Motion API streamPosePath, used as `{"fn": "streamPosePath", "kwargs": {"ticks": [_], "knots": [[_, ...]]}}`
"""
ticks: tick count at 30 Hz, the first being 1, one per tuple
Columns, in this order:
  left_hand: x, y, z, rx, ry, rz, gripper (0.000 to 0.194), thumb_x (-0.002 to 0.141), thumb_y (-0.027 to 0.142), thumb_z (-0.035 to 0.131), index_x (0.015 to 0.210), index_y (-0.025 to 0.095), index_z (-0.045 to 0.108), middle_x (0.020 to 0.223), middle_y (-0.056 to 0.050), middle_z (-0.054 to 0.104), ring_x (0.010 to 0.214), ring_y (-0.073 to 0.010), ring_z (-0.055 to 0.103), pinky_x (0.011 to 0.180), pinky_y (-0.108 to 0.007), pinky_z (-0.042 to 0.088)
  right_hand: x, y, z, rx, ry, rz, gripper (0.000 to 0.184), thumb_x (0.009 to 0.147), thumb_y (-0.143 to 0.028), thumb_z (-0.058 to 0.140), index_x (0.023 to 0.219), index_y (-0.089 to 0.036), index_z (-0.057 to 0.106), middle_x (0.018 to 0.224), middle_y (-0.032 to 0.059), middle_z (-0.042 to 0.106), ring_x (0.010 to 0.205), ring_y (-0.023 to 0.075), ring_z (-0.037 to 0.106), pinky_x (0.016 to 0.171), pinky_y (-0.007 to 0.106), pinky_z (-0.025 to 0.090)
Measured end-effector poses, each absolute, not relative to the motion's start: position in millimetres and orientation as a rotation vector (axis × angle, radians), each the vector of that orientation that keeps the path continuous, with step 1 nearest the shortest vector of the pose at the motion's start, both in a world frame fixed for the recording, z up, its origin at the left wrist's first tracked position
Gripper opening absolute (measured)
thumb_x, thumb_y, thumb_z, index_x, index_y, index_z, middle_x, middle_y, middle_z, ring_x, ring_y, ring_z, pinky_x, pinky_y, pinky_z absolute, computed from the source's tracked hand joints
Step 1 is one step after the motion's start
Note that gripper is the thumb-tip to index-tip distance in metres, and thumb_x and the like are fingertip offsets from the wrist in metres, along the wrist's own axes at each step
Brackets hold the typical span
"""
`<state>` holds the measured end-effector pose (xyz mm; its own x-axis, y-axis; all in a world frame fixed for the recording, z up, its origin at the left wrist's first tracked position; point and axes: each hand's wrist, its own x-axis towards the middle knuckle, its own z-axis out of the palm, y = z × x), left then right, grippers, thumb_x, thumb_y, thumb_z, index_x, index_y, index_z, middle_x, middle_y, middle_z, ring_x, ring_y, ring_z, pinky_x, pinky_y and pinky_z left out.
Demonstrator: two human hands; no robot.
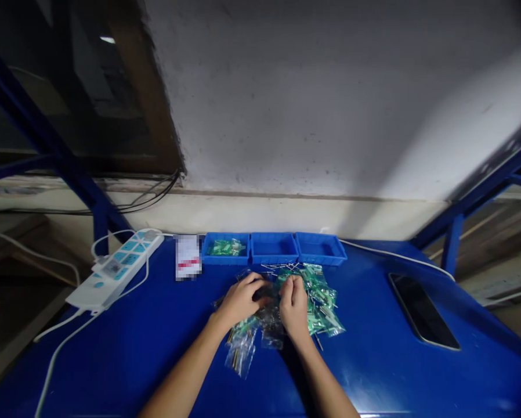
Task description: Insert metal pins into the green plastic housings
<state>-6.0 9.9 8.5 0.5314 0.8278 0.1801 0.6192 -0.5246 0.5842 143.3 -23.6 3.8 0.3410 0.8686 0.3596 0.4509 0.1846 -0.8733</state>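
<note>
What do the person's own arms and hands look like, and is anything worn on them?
The bare left hand and bare right hand wear no gloves. Both tapering forearms show no sleeve, watch or bracelet. Whether rings are worn, I cannot tell.

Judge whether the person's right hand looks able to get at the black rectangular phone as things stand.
Probably yes: the right hand would pass over low-lying clear plastic packets with green contents, beyond which only glossy blue tabletop shows before the black rectangular phone, whose upper face is uncovered.
</note>
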Motion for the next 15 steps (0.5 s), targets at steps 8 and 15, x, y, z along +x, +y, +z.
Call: {"fn": "streamPosePath", "kwargs": {"ticks": [8, 15], "knots": [[-9, 14, 2, 2.289, 1.224, 0.714, 0.023, 0.082, 0.015, 0.052, 0.099, 0.025, 0.065, 0.100, -0.002, 0.061, 0.076, -0.0134, 0.060, 0.069, -0.023, 0.047, 141, -18, -4, -1.490, -1.408, 0.533, 0.025, 0.092, -0.036, 0.030, 0.076, -0.021, 0.042, 0.064, -0.0006, 0.051, 0.056, 0.0149, 0.049, 0.055, 0.026, 0.034], [-10, 19, -6, 2.246, 1.354, 0.773, 0.044, 0.078, 0.018, 0.058, 0.122, 0.024, 0.055, 0.092, -0.004, 0.061, 0.081, -0.0178, 0.061, 0.072, -0.026, 0.048, 139, -18, -5, -1.465, -1.566, 0.543, 0.020, 0.089, -0.031, 0.039, 0.096, -0.018, 0.052, 0.074, 0.0031, 0.062, 0.061, 0.0166, 0.057, 0.058, 0.026, 0.038]]}}
